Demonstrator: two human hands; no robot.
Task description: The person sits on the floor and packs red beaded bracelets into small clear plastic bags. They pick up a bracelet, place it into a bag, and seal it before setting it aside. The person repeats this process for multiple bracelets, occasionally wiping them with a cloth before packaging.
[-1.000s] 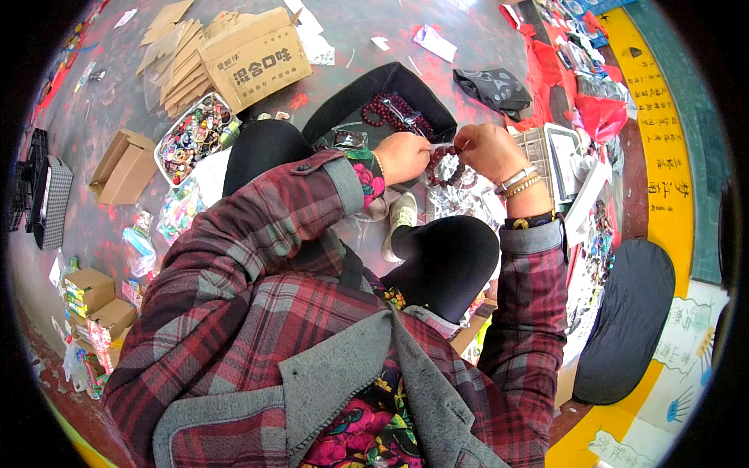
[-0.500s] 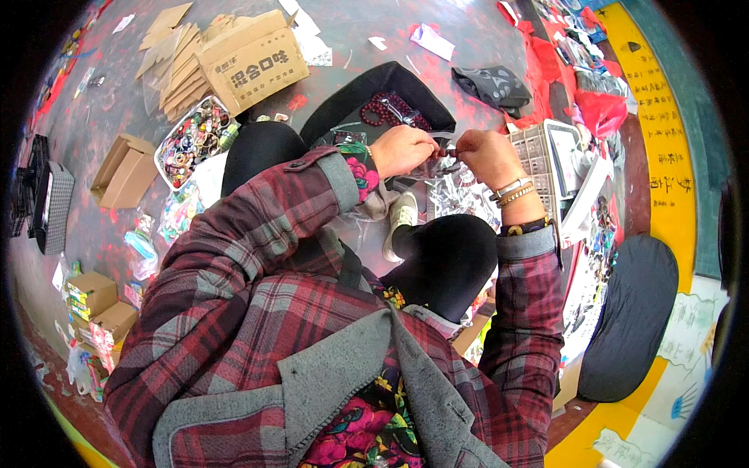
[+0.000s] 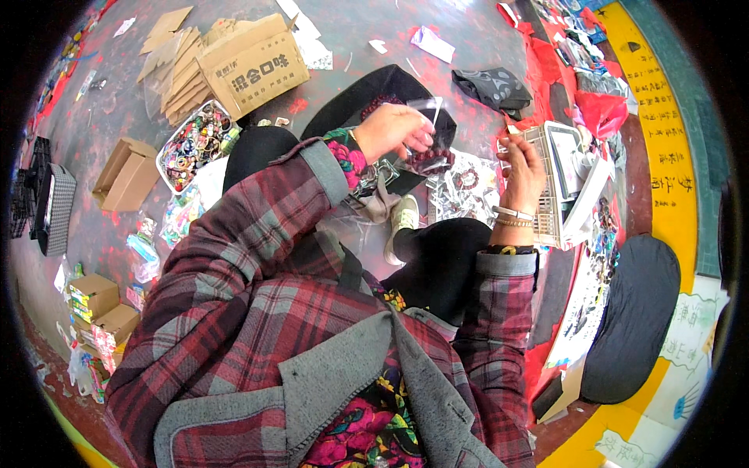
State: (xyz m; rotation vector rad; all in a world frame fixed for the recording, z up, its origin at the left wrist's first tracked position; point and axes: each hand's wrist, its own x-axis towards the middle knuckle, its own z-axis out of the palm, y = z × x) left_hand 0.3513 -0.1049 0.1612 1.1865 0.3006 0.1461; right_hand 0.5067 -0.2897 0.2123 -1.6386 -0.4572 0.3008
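Over a black fabric box [image 3: 343, 101], my left hand [image 3: 394, 131] is closed on a small clear plastic bag [image 3: 427, 111]. A dark red bead bracelet [image 3: 431, 162] shows just below those fingers; whether it sits inside the bag I cannot tell. More dark red beads [image 3: 378, 103] lie in the box, partly hidden behind my left hand. My right hand [image 3: 523, 170] is raised apart from the left, fingers loosely spread with nothing seen in them. It is beside a beige plastic basket [image 3: 550, 187]. Between the hands and my shoe, clear small bags [image 3: 466, 183] are piled.
At the left stands a white basket full of colourful small items [image 3: 195, 148], near an open cardboard box [image 3: 125, 175]. A larger carton [image 3: 253, 66] leans by flattened cardboard. A black folded cloth bag [image 3: 493, 88] lies beyond my right hand, and a black oval cushion [image 3: 632, 320] at right.
My hands, which met over the dark red beads, have drawn apart. The right one moved right and nearer to me and opened; the left kept the bag, now showing above its fingers.
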